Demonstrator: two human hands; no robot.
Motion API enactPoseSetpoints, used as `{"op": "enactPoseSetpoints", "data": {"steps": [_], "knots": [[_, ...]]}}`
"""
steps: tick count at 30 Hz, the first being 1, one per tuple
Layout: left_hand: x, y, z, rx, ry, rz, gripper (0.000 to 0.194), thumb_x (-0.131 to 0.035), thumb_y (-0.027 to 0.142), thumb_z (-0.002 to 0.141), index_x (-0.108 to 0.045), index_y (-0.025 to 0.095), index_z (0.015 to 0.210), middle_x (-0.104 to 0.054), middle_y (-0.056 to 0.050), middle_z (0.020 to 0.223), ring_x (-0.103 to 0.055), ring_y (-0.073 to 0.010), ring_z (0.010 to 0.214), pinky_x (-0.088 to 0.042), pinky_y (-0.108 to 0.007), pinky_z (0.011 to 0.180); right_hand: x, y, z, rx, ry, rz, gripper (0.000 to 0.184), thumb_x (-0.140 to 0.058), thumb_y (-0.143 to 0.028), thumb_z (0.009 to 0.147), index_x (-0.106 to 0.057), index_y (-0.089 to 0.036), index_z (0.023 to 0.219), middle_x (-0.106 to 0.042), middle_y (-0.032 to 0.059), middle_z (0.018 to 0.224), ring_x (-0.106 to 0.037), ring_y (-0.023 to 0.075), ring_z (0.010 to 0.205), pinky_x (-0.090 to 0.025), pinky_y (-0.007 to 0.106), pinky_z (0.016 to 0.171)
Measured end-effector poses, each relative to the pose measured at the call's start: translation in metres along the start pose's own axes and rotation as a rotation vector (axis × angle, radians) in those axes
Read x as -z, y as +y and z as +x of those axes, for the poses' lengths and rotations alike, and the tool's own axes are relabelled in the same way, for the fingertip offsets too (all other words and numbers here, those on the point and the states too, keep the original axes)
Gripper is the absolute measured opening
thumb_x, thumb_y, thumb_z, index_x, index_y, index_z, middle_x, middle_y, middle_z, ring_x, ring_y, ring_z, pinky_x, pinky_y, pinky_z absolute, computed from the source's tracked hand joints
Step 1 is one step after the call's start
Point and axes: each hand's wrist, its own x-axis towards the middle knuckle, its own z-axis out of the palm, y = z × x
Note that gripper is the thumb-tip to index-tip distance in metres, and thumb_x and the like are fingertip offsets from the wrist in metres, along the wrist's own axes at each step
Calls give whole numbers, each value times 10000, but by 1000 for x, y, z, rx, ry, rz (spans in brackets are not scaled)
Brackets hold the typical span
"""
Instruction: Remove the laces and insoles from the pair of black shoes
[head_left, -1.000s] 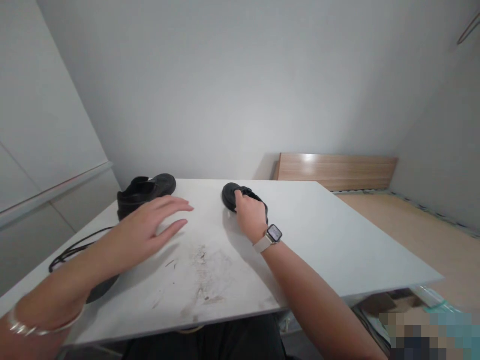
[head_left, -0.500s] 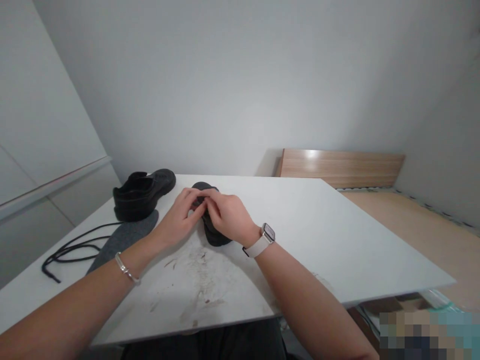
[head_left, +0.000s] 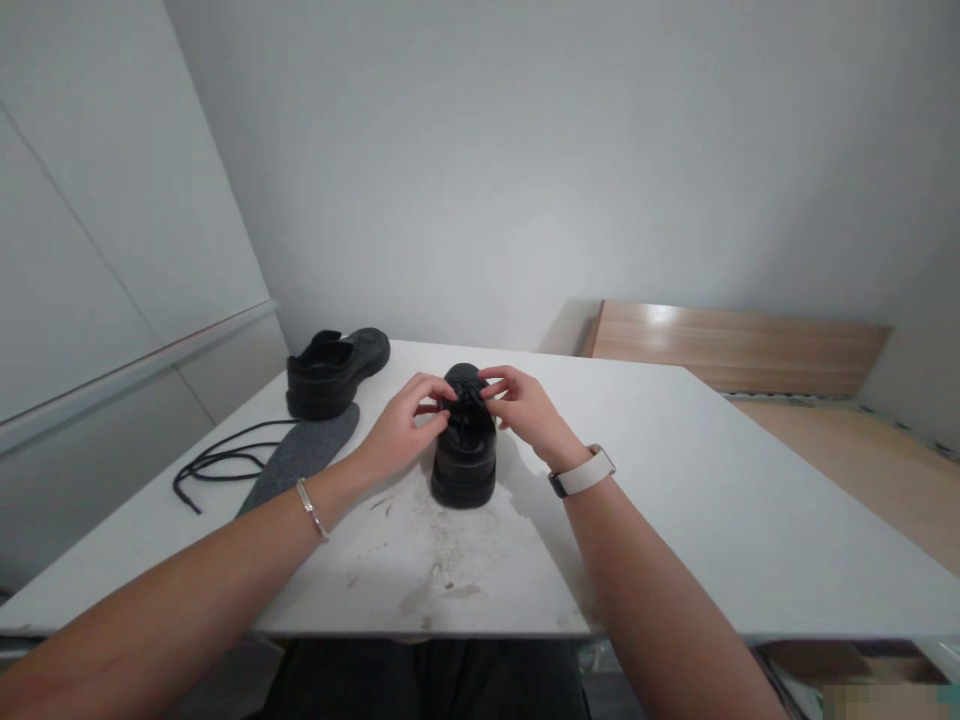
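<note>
A black shoe stands upright on the white table, heel toward me and toe pointing away. My left hand grips the left upper edge of its opening, thumb and fingers closed at the lacing flap. On the opposite edge, my right hand pinches the right flap between thumb and fingers. Dark lacing across the front of the shoe is too small to make out well. To the left, a second black shoe sits near a grey insole and a loose black shoelace.
Brown dirt smears mark the white table in front of the shoe. A wooden board and a tan surface lie beyond the right edge. White panels with a ledge rise along the left side, a grey wall behind.
My hands have moved apart, from together over the shoe to either side of its opening. The shoe now faces straight away from me. The camera view has shifted left.
</note>
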Motion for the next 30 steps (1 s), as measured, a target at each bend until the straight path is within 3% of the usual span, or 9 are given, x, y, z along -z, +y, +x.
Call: {"op": "enactPoseSetpoints", "data": {"steps": [3,7,10,15,21,25,30], "knots": [[0,0,1,44,9,-41,225,-600,243,832,-616,201,1053,-600,-54,1065,-589,-176,937,-520,-371,878,3,2,-1,-19,-36,78,436,-583,-153,713,-617,-142,1148,-577,14,892,-519,97,609,-400,228,496],[0,-2,2,85,9,-38,265,-634,258,834,-637,177,1086,-618,-34,918,-566,-148,777,-488,-329,768,2,6,1,70,-90,16,453,-625,-150,669,-645,-150,1122,-564,2,917,-490,84,644,-407,241,585],[0,-2,3,114,20,-22,259,-651,274,826,-658,175,1066,-591,-36,925,-564,-149,788,-479,-308,730,-2,9,1,110,-30,-110,445,-602,-116,662,-653,-151,1103,-566,7,919,-487,98,663,-422,269,640],[-1,2,2,98,14,32,141,-630,289,846,-632,182,938,-526,-24,911,-539,-147,784,-470,-276,665,-14,10,-2,308,103,-319,421,-538,-48,662,-637,-169,1054,-554,24,905,-483,145,734,-440,309,726],[-2,0,3,17,19,98,90,-576,262,903,-615,185,929,-548,-39,983,-570,-148,829,-510,-290,721,-13,11,-1,364,156,-316,300,-505,-66,661,-602,-175,923,-531,21,857,-469,156,727,-406,301,695],[2,-3,3,-63,-10,137,227,-613,239,899,-650,213,1122,-546,-69,1121,-579,-191,1008,-529,-352,864,-8,13,0,311,30,-109,286,-525,-157,679,-549,-181,963,-482,-12,834,-443,127,673,-348,267,609],[7,4,1,-137,15,280,134,-657,220,868,-683,197,997,-537,-72,1070,-551,-228,1067,-489,-402,946,-13,9,-5,308,-156,126,313,-556,-206,695,-499,-188,1002,-473,-29,896,-393,78,624,-320,241,573]]}}
